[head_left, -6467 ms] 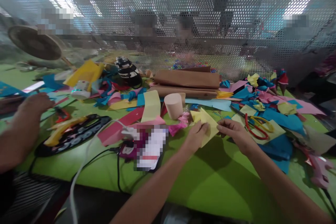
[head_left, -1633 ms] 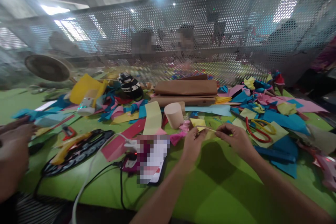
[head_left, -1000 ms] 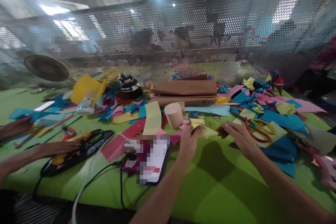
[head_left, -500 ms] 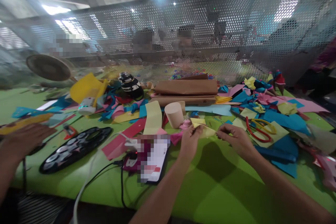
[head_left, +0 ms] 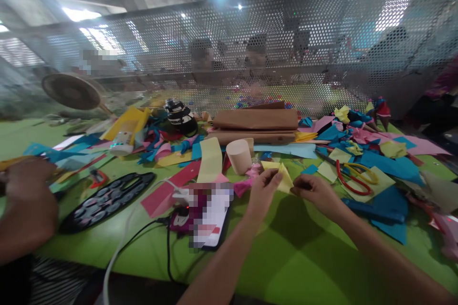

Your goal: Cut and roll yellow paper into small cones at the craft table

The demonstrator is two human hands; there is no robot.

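Between my hands is a folded piece of yellow paper [head_left: 285, 182], held just above the green table. My left hand [head_left: 263, 190] pinches its left side between thumb and fingers. My right hand [head_left: 317, 193] is closed at the lower right corner, with the fingertips partly hiding it. A pale cylindrical roll [head_left: 239, 157] and a crumpled pink piece [head_left: 245, 183] lie beside my left hand. To the right of my right hand are scissors with red and yellow handles [head_left: 358, 178], resting on pale yellow paper.
A phone [head_left: 214, 219] and purple power bank [head_left: 181, 221] with cables lie left of my arm. Farther left are a black tray [head_left: 107, 200] and another person's arm [head_left: 30, 205]. Folded brown paper [head_left: 254, 119], coloured scraps and a perforated screen [head_left: 229, 71] stand behind.
The yellow paper has been turned between my fingers, from edge-on to showing its folded face. At left, the other person's hand has taken the yellow tool off the black tray.
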